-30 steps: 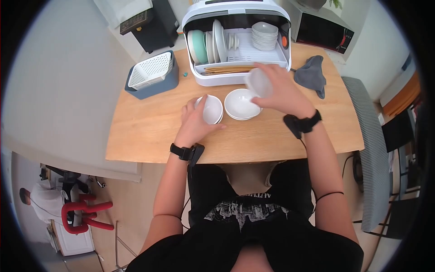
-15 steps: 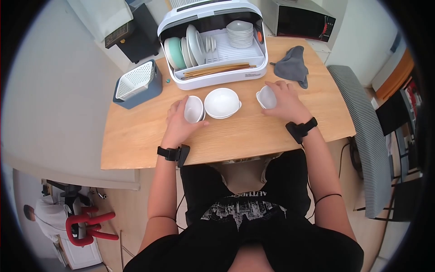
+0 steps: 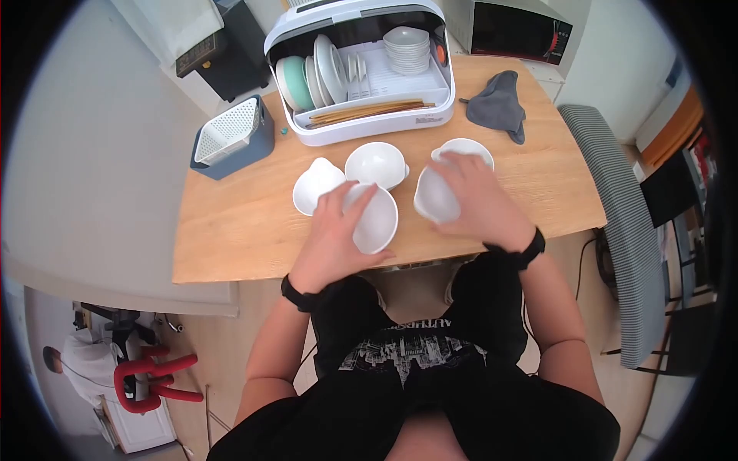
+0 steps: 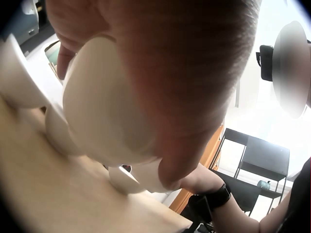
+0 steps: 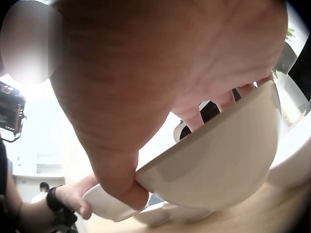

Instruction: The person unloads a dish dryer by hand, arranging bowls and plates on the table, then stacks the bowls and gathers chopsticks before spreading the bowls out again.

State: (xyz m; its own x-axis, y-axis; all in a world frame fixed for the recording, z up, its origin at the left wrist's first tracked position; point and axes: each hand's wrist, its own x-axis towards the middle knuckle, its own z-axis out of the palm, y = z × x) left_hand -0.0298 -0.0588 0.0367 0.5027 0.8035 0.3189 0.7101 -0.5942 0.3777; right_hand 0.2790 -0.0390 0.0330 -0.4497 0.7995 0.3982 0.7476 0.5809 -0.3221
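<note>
White bowl in left hand, second bowl in right hand, each between widespread thumb and fingers.

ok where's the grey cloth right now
In the head view, the grey cloth lies on the right side of the table, just right of the dish rack, in front of the microwave.

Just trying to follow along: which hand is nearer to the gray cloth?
The person's right hand, gripping a white bowl on the near side of the gray cloth. The left hand grips another bowl, farther off to the left.
</note>
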